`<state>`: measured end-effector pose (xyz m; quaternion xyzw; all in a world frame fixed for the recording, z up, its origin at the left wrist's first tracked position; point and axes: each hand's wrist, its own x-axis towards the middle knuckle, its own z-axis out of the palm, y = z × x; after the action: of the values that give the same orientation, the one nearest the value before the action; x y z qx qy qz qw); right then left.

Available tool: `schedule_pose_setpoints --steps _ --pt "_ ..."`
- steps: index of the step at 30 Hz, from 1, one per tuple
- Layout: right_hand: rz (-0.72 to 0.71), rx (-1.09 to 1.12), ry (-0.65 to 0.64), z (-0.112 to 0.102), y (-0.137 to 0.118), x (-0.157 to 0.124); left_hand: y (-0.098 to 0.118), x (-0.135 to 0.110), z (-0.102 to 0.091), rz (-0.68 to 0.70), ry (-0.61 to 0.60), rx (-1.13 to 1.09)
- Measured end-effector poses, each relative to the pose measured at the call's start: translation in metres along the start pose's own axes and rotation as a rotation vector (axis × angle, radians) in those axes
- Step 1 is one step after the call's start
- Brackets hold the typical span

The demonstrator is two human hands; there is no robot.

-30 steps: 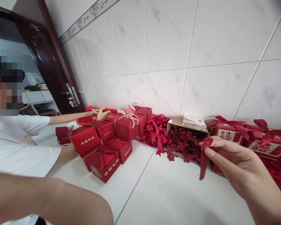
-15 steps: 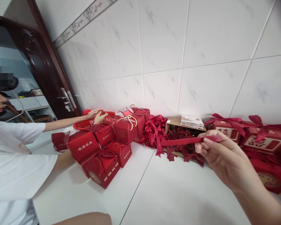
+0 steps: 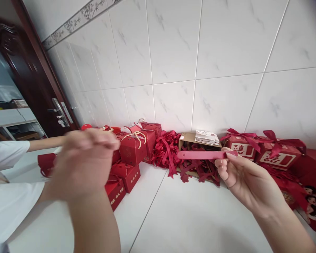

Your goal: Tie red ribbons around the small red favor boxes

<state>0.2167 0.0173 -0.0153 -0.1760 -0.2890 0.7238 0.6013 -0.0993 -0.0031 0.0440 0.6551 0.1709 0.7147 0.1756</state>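
Note:
My right hand (image 3: 242,177) pinches one end of a flat red paper strip (image 3: 202,155), which sticks out level to the left, above a cardboard box (image 3: 187,137) full of similar red strips. My left hand (image 3: 85,158) is raised in front of a pile of red gift boxes (image 3: 133,149); it is blurred by motion and its fingers curl inward, with nothing visible in them. A gap of about a hand's width separates it from the free end of the strip.
Red ribbons (image 3: 167,147) lie heaped against the tiled wall. Red boxes with bows (image 3: 263,151) stand at the right. A person in a white shirt (image 3: 5,182) at the left reaches toward a red tray behind the gift boxes. A dark door (image 3: 34,80) is behind.
My left hand rose from the bottom edge up to the middle, toward the strip. My right hand swung the strip from hanging down to level. The view turned slightly right.

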Motion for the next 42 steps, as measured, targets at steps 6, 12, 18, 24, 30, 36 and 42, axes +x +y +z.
schedule_pose_setpoints --steps 6,12,18,24,30,36,42 --pt "0.023 0.0 -0.047 0.001 0.002 -0.002 -0.019 -0.011 0.07 -0.451 -0.352 0.27" --pt "-0.027 -0.201 -0.109 0.0 0.014 -0.001 -0.019 -0.018 0.082 -0.272 -0.342 0.326" --pt "-0.45 -0.661 -0.066 -0.005 0.013 0.001 -0.02 -0.022 0.087 -0.287 -0.509 0.441" --pt "-0.131 -0.732 -0.285 0.004 0.021 -0.008 -0.026 -0.029 0.103 -0.298 -0.652 0.38" --pt "0.022 -0.547 -0.301 0.006 0.021 -0.008 -0.034 -0.036 0.116 0.031 -0.386 0.338" --pt "-0.006 -0.46 -0.307 0.008 0.019 -0.01 -0.04 -0.041 0.123 0.38 -0.339 0.377" --pt "-0.15 -0.547 -0.223 0.005 0.02 -0.011 -0.039 -0.04 0.124 0.351 -0.364 0.414"
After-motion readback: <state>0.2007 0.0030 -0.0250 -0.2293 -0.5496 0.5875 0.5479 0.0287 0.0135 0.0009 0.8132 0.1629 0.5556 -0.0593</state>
